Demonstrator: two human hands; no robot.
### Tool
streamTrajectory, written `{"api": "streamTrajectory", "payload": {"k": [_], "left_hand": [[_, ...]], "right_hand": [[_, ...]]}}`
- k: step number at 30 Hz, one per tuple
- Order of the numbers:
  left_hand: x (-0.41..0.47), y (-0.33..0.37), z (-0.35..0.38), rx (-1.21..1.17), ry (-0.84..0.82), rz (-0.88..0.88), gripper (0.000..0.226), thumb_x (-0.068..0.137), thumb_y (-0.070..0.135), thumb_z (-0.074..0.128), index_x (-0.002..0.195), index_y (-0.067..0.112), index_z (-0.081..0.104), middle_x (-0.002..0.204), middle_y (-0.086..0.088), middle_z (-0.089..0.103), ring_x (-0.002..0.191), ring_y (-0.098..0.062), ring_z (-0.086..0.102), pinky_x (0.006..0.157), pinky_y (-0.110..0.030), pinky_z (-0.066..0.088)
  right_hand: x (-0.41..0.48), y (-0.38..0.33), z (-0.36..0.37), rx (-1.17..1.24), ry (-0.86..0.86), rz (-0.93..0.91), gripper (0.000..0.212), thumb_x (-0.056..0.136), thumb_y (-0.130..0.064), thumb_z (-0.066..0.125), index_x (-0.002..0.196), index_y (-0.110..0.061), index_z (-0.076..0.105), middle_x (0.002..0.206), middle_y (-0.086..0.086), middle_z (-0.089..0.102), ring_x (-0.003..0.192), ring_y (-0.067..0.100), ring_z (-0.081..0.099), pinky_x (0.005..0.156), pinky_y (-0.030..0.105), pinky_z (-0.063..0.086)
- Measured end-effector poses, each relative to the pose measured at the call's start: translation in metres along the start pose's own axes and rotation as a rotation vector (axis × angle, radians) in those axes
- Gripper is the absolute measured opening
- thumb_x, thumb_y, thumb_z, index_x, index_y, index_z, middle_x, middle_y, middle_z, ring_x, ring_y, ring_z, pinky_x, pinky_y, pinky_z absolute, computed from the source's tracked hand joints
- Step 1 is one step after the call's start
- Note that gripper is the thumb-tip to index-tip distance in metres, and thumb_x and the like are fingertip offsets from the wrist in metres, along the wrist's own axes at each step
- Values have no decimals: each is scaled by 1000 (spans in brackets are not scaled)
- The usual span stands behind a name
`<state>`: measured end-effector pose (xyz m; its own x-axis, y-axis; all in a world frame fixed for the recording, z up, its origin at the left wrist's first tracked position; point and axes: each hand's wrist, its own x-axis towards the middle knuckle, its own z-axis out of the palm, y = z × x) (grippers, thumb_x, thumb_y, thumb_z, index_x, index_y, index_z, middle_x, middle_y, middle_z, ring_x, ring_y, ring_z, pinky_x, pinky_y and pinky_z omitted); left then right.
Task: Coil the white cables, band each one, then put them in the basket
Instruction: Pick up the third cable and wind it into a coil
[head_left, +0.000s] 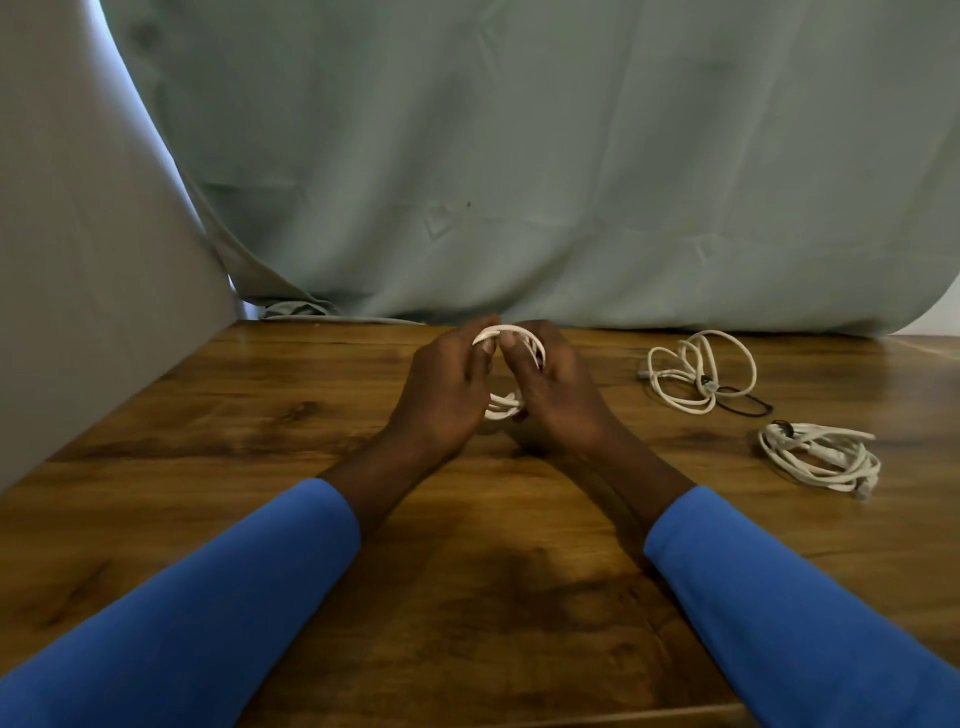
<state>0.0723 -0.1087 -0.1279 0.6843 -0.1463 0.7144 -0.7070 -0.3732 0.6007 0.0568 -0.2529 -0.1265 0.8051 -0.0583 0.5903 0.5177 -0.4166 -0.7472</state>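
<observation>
A small coil of white cable (503, 404) is held upright between both hands above the middle of the wooden table (260, 441). My left hand (441, 395) grips its left side and my right hand (556, 389) grips its right side, with the fingers hiding most of the loops. To the right lie two more white cables: a loose one (698, 371) with a black band (743, 405) beside it, and a tighter bundle (821, 454) nearer the right edge. No basket is in view.
A grey-green cloth (519, 182) hangs behind the table's far edge. A pale grey panel (78, 260) stands along the left side. Blue sleeves cover both forearms.
</observation>
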Motion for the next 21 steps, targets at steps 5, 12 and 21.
{"api": "streamTrajectory", "payload": {"k": [5,12,21], "left_hand": [[4,-10,-14,247,-166,174,38,106,18,49,142,15,58,136,-6,65,125,-21,61,106,-35,46],[3,-8,-6,-347,-174,-123,24,104,23,60,126,19,69,90,11,72,80,-4,66,75,-25,50],[4,-6,-3,71,-44,-54,22,109,32,45,96,23,60,76,11,61,70,-6,58,63,-19,39]], "right_hand": [[3,8,-8,-469,-176,-184,32,106,-40,44,123,-18,60,108,-2,63,94,8,58,79,22,43],[-2,0,-5,-278,-120,-36,17,109,-23,44,107,-10,55,93,5,67,78,14,64,64,26,48],[-4,-2,11,74,30,128,16,110,-17,45,104,-17,60,77,-2,62,69,13,61,66,35,51]]}}
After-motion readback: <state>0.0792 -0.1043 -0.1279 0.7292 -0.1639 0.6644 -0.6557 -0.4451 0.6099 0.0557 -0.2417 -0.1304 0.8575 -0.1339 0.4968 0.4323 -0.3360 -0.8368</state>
